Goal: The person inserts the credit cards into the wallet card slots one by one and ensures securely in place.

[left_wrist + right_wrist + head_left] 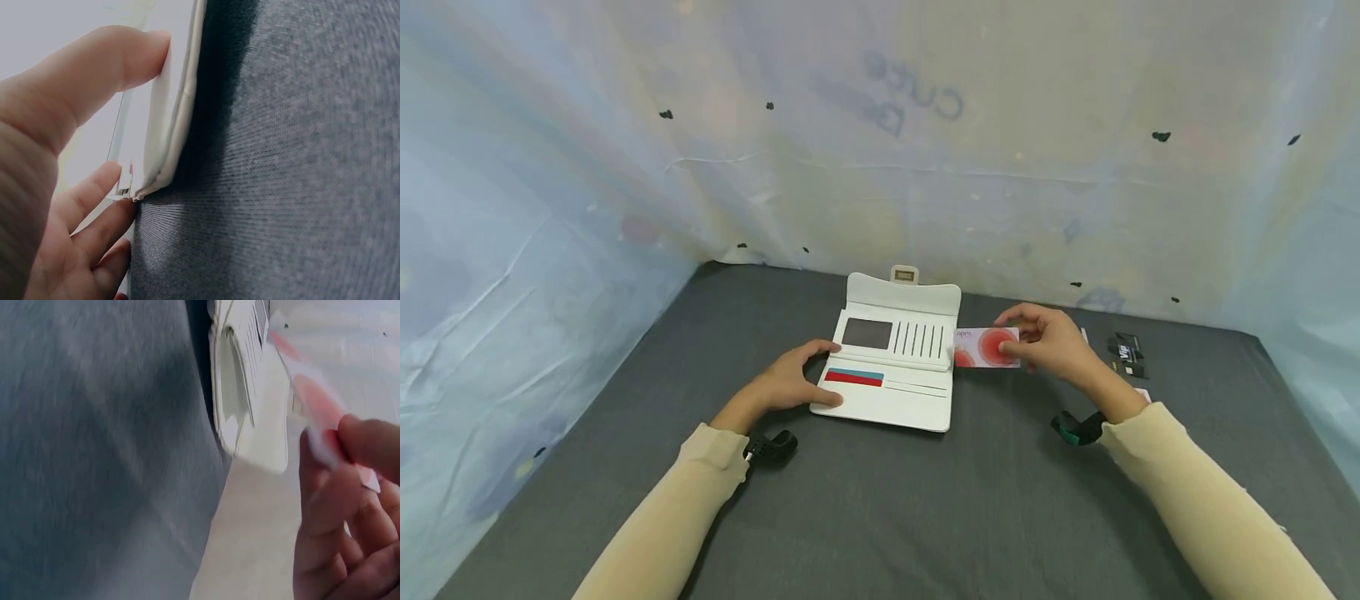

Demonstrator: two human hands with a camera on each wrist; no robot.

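Observation:
A white wallet (891, 358) lies unfolded on the grey table, with a dark window pocket, a row of card slots and a red and blue card (853, 377) tucked in its lower half. My left hand (790, 382) holds the wallet's left edge (169, 119), thumb on the front corner and fingers at the far side. My right hand (1048, 342) pinches a white card with red circles (987, 347) at the wallet's right edge. In the right wrist view that card (309, 394) points toward the wallet (250, 394).
Small black cards (1126, 350) lie on the grey cloth (925, 500) at the far right, beyond my right hand. A pale blue plastic sheet (550, 208) walls the table on the left, back and right.

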